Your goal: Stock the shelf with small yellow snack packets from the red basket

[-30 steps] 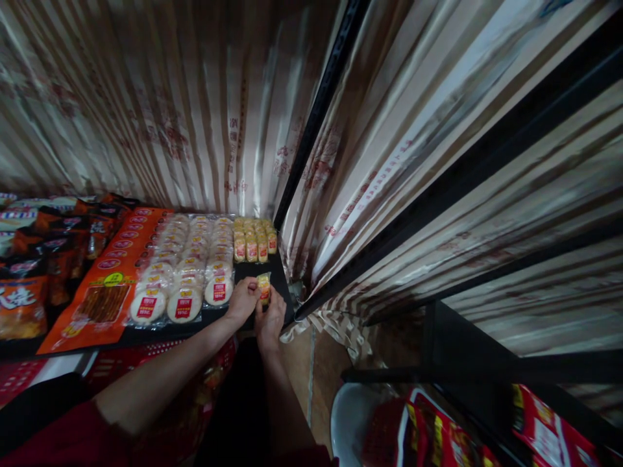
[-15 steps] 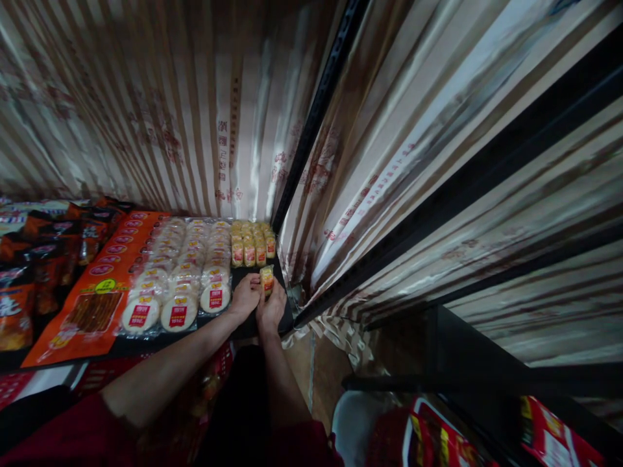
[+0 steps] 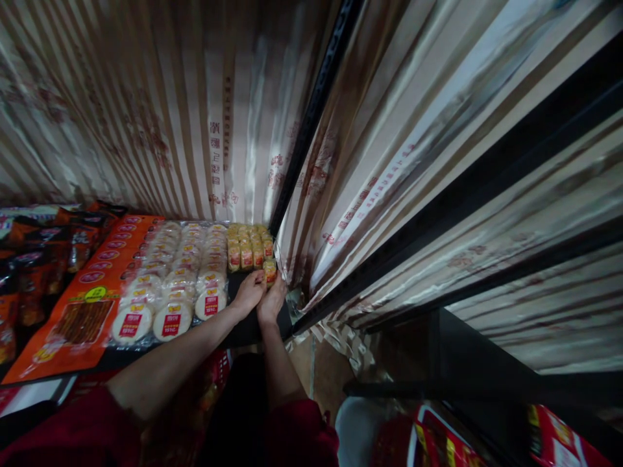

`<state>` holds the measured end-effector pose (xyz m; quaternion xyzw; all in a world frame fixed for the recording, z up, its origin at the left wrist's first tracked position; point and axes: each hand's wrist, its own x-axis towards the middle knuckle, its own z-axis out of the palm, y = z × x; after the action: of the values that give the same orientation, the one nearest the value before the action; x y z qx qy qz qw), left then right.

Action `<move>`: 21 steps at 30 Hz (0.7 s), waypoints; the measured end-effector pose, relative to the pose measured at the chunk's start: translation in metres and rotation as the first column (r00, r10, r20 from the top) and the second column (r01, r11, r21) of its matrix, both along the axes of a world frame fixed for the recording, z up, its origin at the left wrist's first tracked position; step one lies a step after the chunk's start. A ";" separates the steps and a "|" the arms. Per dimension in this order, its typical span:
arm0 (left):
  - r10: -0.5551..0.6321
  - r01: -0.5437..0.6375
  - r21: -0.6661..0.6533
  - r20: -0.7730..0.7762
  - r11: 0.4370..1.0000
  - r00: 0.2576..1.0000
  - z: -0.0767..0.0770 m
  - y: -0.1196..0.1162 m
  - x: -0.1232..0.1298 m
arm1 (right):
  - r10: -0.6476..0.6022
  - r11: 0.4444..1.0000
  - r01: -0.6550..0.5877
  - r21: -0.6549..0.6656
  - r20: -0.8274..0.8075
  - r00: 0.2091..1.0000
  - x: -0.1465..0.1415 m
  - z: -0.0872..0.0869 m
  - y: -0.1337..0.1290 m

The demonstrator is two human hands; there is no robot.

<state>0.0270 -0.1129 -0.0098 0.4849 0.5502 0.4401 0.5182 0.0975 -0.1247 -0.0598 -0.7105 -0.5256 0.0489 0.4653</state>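
A small yellow packet with a red label [image 3: 269, 270] is held between my two hands at the front right of a group of similar yellow packets [image 3: 246, 250]. My left hand [image 3: 251, 289] pinches it from the left, and my right hand [image 3: 272, 301] has its fingers around its right side. Left of the group, rows of round white cakes in clear wrappers [image 3: 171, 318] lie on the dark shelf [image 3: 243, 329]. The shelf's surface shows beneath my hands.
Orange snack bags [image 3: 84, 318] and darker bags [image 3: 34, 275] cover the left of the shelf. Black metal posts [image 3: 316, 117] and pleated curtains [image 3: 189, 130] stand behind. Red packages [image 3: 448, 447] and a white container [image 3: 357, 431] are at the lower right.
Both hands have moved slightly away from me with the yellow packet, bringing it beside the front of the yellow group. The view has shifted a little.
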 end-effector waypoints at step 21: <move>-0.085 0.085 -0.008 -0.024 0.996 0.996 0.001 0.025 0.011 | -0.041 0.999 0.041 -0.008 -0.029 0.999 0.006 0.001 0.036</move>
<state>0.0382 -0.0875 -0.0092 0.5112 0.5370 0.4098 0.5314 0.1039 -0.0884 -0.0588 -0.7221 -0.5038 0.0517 0.4713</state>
